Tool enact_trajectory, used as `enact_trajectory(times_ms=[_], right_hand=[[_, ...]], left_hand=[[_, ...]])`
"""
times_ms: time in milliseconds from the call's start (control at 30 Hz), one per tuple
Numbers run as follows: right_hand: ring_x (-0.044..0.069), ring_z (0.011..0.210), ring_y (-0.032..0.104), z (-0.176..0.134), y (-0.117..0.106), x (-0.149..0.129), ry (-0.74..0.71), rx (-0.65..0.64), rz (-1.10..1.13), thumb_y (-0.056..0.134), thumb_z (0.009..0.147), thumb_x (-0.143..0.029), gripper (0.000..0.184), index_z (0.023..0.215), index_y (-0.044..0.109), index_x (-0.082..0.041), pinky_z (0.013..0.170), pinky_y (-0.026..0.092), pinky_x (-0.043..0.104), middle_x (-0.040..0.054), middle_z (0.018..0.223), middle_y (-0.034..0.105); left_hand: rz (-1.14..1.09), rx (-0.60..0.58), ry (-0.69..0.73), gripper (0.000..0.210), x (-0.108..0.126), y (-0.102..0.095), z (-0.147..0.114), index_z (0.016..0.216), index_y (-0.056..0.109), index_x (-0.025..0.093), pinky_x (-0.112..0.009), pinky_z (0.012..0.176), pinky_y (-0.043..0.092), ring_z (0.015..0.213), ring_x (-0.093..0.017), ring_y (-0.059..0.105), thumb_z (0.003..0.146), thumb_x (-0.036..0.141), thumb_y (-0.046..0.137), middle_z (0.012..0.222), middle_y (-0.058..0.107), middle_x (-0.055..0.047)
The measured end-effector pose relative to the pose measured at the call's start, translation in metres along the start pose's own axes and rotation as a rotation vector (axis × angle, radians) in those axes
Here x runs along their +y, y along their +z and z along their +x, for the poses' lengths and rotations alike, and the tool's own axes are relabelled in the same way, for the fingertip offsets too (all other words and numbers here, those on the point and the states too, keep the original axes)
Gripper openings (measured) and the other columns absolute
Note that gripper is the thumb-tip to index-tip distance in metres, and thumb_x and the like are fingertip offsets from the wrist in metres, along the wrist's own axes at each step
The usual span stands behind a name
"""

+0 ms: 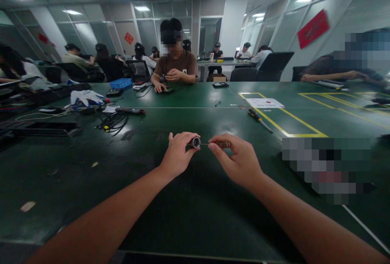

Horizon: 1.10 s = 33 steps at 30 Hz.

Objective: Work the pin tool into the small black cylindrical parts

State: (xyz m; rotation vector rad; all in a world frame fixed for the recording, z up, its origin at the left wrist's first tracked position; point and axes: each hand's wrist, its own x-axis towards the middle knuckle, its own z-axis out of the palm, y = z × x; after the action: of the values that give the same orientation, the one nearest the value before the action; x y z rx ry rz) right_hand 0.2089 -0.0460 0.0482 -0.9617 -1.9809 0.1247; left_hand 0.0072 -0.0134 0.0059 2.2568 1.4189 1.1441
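Over the green tabletop [131,182], my left hand [178,152] is closed around a dark cylindrical part [196,142] whose round end, with a pale rim, faces me. The rest of that cylinder is hidden by my fingers. My right hand [242,156] pinches a small screwdriver [225,144] with a brownish handle. Its thin shaft points left and reaches the side of the cylinder's rim; whether the tip sits in a screw is too small to tell. Both hands are close together, just above the table.
A larger screwdriver [260,120] lies right of centre near a paper sheet [264,102]. To the left are a coiled black cable [112,122], a black rod-shaped tool [129,111], white gloves [87,98] and a blue bin [120,83]. A co-worker [175,63] sits opposite.
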Motion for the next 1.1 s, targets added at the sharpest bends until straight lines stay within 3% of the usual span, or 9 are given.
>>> enact_trajectory(times_ms=[767, 967, 1100], right_hand=[[0.016, 0.073, 0.070, -0.0008, -0.0042, -0.0067, -0.041, 0.036, 0.013, 0.063, 0.096, -0.027, 0.011, 0.097, 0.071, -0.020, 0.068, 0.052, 0.026, 0.0027, 0.084, 0.074], [0.016, 0.072, 0.070, -0.0014, 0.0010, -0.0054, -0.031, -0.060, 0.028, 0.064, 0.095, -0.027, 0.011, 0.100, 0.071, -0.020, 0.068, 0.053, 0.027, 0.0029, 0.085, 0.075], [0.016, 0.071, 0.069, -0.0016, 0.0005, -0.0052, -0.046, -0.054, 0.024, 0.064, 0.095, -0.027, 0.012, 0.098, 0.072, -0.019, 0.067, 0.052, 0.027, 0.0030, 0.083, 0.074]], left_hand=[[-0.030, 0.035, -0.033, 0.028, 0.0001, 0.0002, -0.0011, 0.115, 0.070, 0.030, -0.066, 0.120, 0.016, 0.118, -0.025, 0.064, 0.087, 0.029, 0.076, 0.122, 0.074, -0.001], [-0.029, 0.029, -0.033, 0.027, -0.0004, -0.0003, -0.0014, 0.114, 0.071, 0.031, -0.065, 0.121, 0.015, 0.119, -0.025, 0.064, 0.088, 0.034, 0.076, 0.122, 0.075, -0.002], [-0.030, 0.039, -0.043, 0.028, 0.0007, -0.0014, -0.0014, 0.114, 0.072, 0.031, -0.065, 0.122, 0.014, 0.119, -0.025, 0.065, 0.086, 0.032, 0.077, 0.121, 0.075, -0.002]])
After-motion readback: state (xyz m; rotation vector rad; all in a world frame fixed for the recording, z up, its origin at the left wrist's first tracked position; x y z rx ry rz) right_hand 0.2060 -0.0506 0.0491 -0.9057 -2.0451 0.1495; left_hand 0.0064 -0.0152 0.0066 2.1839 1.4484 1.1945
